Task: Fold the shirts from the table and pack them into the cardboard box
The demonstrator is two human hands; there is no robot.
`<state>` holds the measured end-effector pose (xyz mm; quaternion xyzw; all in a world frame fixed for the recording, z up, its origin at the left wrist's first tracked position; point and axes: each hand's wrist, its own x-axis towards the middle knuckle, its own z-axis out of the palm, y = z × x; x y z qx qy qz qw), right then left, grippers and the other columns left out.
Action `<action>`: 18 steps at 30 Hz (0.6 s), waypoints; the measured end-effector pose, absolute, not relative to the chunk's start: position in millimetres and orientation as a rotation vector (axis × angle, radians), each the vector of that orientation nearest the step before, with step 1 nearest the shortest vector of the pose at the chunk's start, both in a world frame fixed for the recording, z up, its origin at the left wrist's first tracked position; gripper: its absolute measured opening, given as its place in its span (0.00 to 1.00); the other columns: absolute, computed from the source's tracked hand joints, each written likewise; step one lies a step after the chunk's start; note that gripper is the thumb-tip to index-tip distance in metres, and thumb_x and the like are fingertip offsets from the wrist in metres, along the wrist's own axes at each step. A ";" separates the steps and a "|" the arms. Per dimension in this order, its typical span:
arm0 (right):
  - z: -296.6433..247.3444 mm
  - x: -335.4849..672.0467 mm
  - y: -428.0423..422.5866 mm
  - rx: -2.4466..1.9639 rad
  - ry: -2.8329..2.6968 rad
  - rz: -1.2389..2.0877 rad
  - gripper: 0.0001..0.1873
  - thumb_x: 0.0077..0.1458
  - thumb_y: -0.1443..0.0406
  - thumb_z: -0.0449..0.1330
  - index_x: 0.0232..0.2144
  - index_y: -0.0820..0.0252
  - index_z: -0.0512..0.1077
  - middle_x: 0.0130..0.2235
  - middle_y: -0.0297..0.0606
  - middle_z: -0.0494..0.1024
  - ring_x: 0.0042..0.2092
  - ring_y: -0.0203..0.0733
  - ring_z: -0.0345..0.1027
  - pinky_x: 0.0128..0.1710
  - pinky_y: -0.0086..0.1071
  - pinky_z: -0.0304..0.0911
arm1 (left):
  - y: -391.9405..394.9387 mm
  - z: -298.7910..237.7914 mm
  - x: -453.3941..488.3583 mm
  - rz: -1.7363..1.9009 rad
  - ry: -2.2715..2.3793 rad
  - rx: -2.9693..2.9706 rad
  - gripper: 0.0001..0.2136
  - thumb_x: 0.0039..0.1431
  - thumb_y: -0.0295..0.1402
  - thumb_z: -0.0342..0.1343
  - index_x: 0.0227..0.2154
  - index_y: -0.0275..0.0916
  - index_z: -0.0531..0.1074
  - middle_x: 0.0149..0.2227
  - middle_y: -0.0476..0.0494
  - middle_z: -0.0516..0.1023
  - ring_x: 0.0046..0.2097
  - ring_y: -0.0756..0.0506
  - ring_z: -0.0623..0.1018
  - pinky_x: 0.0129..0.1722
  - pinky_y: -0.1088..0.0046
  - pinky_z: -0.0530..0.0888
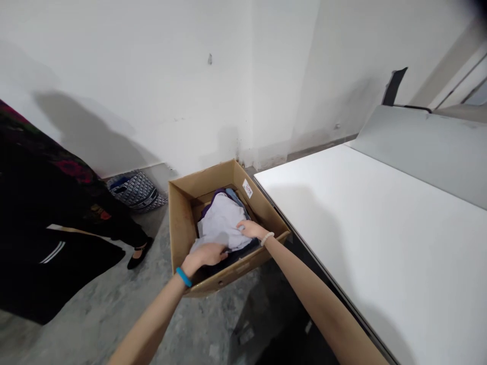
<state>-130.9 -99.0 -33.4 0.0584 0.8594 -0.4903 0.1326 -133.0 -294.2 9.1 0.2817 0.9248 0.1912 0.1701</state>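
Note:
A cardboard box stands open at the top, with folded clothes inside. Uppermost lies a light grey garment, its exact kind unclear, over purple, blue and dark cloth. My left hand, below a blue wristband, reaches over the near left side of the box and is closed on the garment's near edge; its fingertips are partly hidden. My right hand, with a pale beaded bracelet at the wrist, pinches the same garment's right side between thumb and fingers.
A white table with a grey panel adjoins the box on the right. Behind is a white wall. A patterned bag sits on the floor at left, beside a person in dark clothes.

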 end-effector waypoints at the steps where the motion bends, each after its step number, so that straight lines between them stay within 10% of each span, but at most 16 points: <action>1: -28.3 -126.7 -99.3 0.153 2.533 -1.444 0.08 0.55 0.71 0.59 0.39 0.63 0.73 0.46 0.43 0.74 0.50 0.44 0.67 0.51 0.41 0.62 | -295.7 13.4 -127.1 0.498 2.597 0.840 0.06 0.54 0.37 0.59 0.26 0.40 0.73 0.27 0.46 0.77 0.29 0.47 0.76 0.31 0.72 0.72; 10: 21.8 4.3 -69.7 0.168 2.757 -2.251 0.14 0.58 0.67 0.50 0.42 0.56 0.72 0.51 0.40 0.73 0.48 0.39 0.70 0.49 0.35 0.65 | -229.7 40.6 -47.4 0.863 2.553 1.190 0.13 0.63 0.31 0.42 0.43 0.41 0.72 0.44 0.41 0.78 0.47 0.44 0.76 0.47 0.67 0.70; 18: 11.2 201.1 -34.2 1.811 2.841 -2.112 0.12 0.57 0.56 0.53 0.32 0.52 0.74 0.33 0.36 0.77 0.37 0.43 0.71 0.41 0.36 0.66 | -131.4 25.2 38.0 1.178 2.014 1.743 0.11 0.63 0.27 0.45 0.41 0.41 0.71 0.45 0.43 0.77 0.50 0.45 0.73 0.55 0.61 0.69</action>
